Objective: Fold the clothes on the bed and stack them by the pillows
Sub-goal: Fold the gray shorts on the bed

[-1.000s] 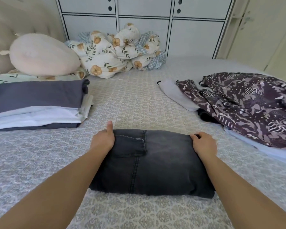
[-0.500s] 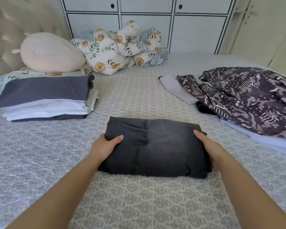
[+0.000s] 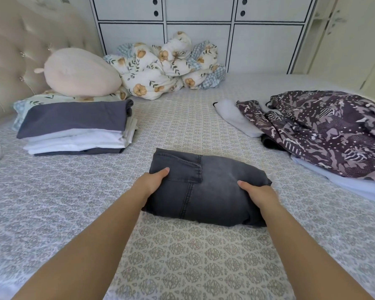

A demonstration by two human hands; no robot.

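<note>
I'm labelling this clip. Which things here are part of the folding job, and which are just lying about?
Part of the job: folded jeans gripped by left hand and right hand; folded stack; unfolded patterned garment; white garment.
Lying about: round pillow; floral quilt; cabinet.

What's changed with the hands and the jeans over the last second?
Both hands shifted from the far corners of the folded grey jeans to its sides: the left hand and right hand now grip the bundle, thumbs on top and fingers tucked under, as if to lift it. The folded stack by the pillows and the patterned garment on the right stayed put.
</note>
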